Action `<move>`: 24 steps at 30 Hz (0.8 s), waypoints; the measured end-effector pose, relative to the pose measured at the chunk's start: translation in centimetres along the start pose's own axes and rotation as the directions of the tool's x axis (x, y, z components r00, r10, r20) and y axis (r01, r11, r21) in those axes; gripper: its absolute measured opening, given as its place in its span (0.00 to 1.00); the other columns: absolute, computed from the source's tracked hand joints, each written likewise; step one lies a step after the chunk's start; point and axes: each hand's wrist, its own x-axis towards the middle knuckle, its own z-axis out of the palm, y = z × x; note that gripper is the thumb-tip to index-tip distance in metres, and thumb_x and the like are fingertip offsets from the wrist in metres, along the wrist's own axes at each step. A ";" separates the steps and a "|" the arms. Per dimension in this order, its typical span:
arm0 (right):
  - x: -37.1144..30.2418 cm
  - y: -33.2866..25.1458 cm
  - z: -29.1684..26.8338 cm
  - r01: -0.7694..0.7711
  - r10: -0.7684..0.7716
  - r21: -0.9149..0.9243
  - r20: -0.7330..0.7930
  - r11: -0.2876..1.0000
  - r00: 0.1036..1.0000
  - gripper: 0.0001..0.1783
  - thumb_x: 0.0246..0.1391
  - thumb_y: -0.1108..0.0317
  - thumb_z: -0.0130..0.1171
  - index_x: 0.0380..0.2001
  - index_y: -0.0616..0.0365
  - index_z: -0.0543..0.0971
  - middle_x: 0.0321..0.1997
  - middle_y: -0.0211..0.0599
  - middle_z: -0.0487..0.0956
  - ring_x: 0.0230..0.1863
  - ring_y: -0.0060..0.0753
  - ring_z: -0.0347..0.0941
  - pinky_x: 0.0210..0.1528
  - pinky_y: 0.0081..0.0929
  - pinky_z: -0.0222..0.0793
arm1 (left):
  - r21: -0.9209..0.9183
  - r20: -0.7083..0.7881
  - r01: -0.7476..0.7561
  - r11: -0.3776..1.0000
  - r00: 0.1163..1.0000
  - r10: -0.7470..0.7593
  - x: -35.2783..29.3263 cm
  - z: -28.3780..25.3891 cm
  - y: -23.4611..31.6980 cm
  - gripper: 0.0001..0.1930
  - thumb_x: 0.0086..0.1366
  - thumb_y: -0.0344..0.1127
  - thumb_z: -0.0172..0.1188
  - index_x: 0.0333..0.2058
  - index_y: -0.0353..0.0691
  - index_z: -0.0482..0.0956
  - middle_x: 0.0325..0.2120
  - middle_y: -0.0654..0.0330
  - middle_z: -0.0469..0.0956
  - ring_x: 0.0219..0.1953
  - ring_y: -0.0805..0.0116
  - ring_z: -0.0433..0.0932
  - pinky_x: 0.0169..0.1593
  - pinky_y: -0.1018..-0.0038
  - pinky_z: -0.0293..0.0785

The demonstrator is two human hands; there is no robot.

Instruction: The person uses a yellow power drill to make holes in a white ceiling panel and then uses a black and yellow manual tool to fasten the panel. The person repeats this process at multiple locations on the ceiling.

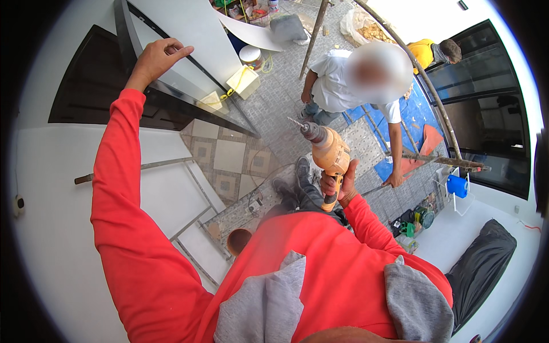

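My right hand (342, 184) grips the handle of an orange power drill (327, 152) in front of my chest. Its bit points up and to the left. My left hand (157, 59) is stretched up and out, resting on the edge of a white panel with a dark frame (189, 54). Both arms are in red sleeves. I look down from a height; my shoes (294, 177) stand on a metal scaffold frame (189, 217).
Below stands a person in a white shirt (337, 86), one hand on a scaffold bar (440, 161). Another person in yellow (426, 51) is farther off. A slanted pole (313, 40), white buckets (250, 56), a blue bucket (457, 186), a blue tarp and tools lie on the tiled floor.
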 end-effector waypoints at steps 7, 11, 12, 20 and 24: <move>-0.1 0.1 -0.6 -0.002 0.002 0.029 0.006 1.000 1.000 0.60 0.42 0.09 0.45 0.57 0.54 0.74 0.22 0.34 0.71 0.20 0.28 0.67 0.20 0.25 0.66 | 0.007 0.000 -0.004 1.000 1.000 0.004 -0.2 -0.1 0.2 0.28 0.60 0.65 0.67 0.37 0.43 0.88 0.29 0.61 0.84 0.33 0.67 0.82 0.42 0.72 0.77; -0.1 0.1 -0.7 -0.005 0.005 0.001 -0.013 1.000 1.000 0.60 0.42 0.09 0.45 0.58 0.54 0.74 0.21 0.32 0.71 0.20 0.27 0.66 0.19 0.24 0.66 | 0.006 0.001 0.000 1.000 1.000 0.000 -0.2 0.0 0.2 0.27 0.61 0.65 0.67 0.36 0.43 0.88 0.29 0.61 0.84 0.33 0.68 0.82 0.42 0.72 0.77; -0.2 0.1 -0.7 -0.004 0.004 0.002 -0.021 1.000 1.000 0.61 0.42 0.09 0.45 0.58 0.54 0.74 0.21 0.32 0.71 0.20 0.27 0.66 0.19 0.24 0.65 | 0.008 0.002 0.006 1.000 1.000 -0.006 -0.2 0.0 0.2 0.27 0.61 0.65 0.67 0.36 0.42 0.88 0.29 0.62 0.84 0.33 0.68 0.82 0.42 0.72 0.77; -0.2 -0.1 -1.2 0.000 0.000 -0.008 -0.035 1.000 0.999 0.62 0.43 0.09 0.44 0.59 0.55 0.73 0.21 0.32 0.71 0.20 0.27 0.66 0.19 0.24 0.65 | 0.016 -0.002 -0.006 1.000 1.000 0.006 -0.2 -0.1 0.2 0.29 0.60 0.66 0.67 0.36 0.42 0.88 0.28 0.61 0.84 0.32 0.67 0.82 0.41 0.72 0.77; -0.2 -0.1 -1.5 0.001 -0.001 0.010 -0.040 1.000 0.999 0.61 0.42 0.09 0.44 0.59 0.54 0.73 0.21 0.32 0.71 0.20 0.27 0.67 0.19 0.25 0.66 | 0.006 -0.011 -0.018 1.000 1.000 0.018 -0.1 0.0 0.1 0.29 0.60 0.66 0.67 0.36 0.42 0.88 0.28 0.61 0.84 0.32 0.67 0.82 0.41 0.72 0.78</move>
